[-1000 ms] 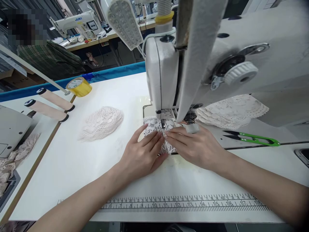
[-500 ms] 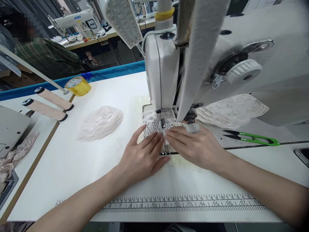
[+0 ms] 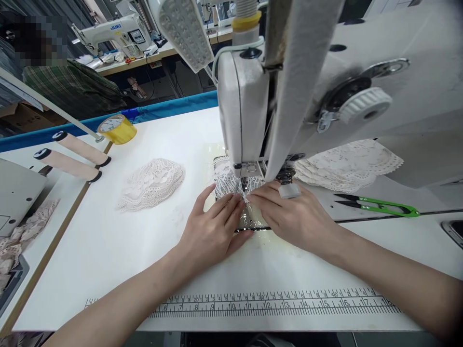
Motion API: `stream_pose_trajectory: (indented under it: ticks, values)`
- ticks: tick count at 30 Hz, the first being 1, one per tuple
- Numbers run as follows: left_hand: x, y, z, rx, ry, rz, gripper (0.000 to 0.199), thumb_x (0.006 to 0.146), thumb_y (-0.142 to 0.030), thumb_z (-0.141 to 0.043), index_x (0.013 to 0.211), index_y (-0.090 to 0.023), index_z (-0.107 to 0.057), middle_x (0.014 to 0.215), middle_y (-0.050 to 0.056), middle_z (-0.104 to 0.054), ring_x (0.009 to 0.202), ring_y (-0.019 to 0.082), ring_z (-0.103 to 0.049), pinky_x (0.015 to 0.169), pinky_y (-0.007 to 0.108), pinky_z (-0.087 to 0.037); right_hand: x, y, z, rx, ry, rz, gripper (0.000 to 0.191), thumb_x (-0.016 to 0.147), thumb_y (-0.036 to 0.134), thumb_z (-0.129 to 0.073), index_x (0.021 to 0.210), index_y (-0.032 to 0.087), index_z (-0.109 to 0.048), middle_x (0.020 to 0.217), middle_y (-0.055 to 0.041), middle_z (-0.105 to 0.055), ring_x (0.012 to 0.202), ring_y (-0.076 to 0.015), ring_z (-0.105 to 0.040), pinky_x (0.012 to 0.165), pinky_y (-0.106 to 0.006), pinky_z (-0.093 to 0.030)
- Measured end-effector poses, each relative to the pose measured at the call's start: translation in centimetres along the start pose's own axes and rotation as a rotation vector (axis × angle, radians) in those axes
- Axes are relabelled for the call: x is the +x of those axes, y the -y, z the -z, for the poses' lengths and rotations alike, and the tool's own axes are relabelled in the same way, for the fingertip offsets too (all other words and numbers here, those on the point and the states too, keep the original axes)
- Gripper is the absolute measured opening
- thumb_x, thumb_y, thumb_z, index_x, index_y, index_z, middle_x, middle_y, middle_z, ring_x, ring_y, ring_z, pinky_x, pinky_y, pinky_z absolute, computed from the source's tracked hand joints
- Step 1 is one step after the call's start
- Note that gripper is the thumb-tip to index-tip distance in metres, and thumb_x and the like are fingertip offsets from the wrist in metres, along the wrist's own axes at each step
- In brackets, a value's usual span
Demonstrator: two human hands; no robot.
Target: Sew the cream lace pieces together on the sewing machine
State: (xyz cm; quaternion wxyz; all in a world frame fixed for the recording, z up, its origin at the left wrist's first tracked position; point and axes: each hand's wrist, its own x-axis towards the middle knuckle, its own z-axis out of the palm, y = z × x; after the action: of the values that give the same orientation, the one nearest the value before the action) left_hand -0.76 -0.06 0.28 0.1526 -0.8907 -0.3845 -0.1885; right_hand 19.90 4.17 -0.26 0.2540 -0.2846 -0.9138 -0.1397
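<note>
A white lace piece (image 3: 227, 177) lies under the presser foot (image 3: 244, 184) of the sewing machine (image 3: 243, 106). My left hand (image 3: 211, 226) rests to the left of the foot, its fingers stretched out and the thumb spread, fingertips touching the near edge of the lace. On the other side my right hand (image 3: 294, 209) has its fingers pressed together on that same edge, just right of the needle area. The right thumb is hidden, and the machine head covers part of the lace.
A lace stack (image 3: 154, 185) lies left, another (image 3: 350, 164) behind the right hand. Green thread snips (image 3: 383, 205) are at right. Yellow tape (image 3: 117, 129) and thread cones (image 3: 68, 165) stand back left. A printed ruler (image 3: 249, 306) runs along the front. A person (image 3: 72, 86) sits beyond.
The lace has moved away from me under the foot, so less of it shows in front and more of the plate is bare. Both hands stay at its edge, with small finger shifts.
</note>
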Motion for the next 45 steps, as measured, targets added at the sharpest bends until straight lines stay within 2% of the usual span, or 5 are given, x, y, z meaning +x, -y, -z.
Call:
stream_pose_trajectory:
  ticks: [32,36,41,43,45]
  values:
    - [0.9,1.7,-1.0,-0.007,0.102,0.189,0.045,0.095,-0.043,-0.049,0.129,-0.014,-0.057,0.128,0.013,-0.063,0.120,0.030,-0.058,0.114,0.057,-0.029,0.2,-0.5,0.3,-0.078,0.047,0.032,0.030,0.090,0.002,-0.045,0.100,0.014,-0.070,0.102,-0.0069,-0.074,0.087,-0.0196,-0.064,0.090,-0.039,-0.044]
    - [0.7,0.7,-0.1,0.078,0.075,0.144,0.041,0.093,-0.046,-0.052,0.112,-0.012,-0.065,0.099,0.012,-0.070,0.087,0.025,-0.066,0.094,0.049,-0.048,0.2,0.1,0.3,0.032,0.017,-0.004,0.035,0.089,-0.002,-0.040,0.108,0.010,-0.066,0.111,-0.0101,-0.072,0.090,-0.0190,-0.066,0.083,-0.035,-0.048]
    - [-0.3,-1.0,1.4,-0.181,-0.065,-0.352,0.027,0.092,-0.040,-0.054,0.084,-0.018,-0.066,0.081,0.001,-0.069,0.071,0.013,-0.063,0.063,0.027,-0.050,0.1,0.4,0.0,0.385,0.118,0.135,0.029,0.095,0.008,-0.043,0.115,0.015,-0.063,0.119,-0.0073,-0.069,0.112,-0.0197,-0.061,0.090,-0.038,-0.050]
    - [-0.4,-1.1,1.7,-0.201,-0.150,-0.289,0.016,0.092,-0.030,-0.056,0.086,-0.018,-0.065,0.080,0.000,-0.070,0.066,0.011,-0.062,0.057,0.025,-0.047,0.1,0.1,0.3,0.503,0.097,0.187,0.026,0.094,0.008,-0.044,0.097,0.018,-0.068,0.101,-0.0035,-0.074,0.101,-0.0177,-0.064,0.091,-0.037,-0.049]
    - [-0.3,-0.6,1.7,-0.168,-0.130,0.007,0.010,0.091,-0.024,-0.056,0.096,-0.018,-0.062,0.090,0.001,-0.071,0.066,0.009,-0.063,0.051,0.023,-0.043,0.2,-0.2,0.8,0.596,0.098,0.175,0.031,0.090,0.003,-0.042,0.078,0.020,-0.066,0.081,-0.0003,-0.072,0.080,-0.0145,-0.064,0.081,-0.034,-0.050]
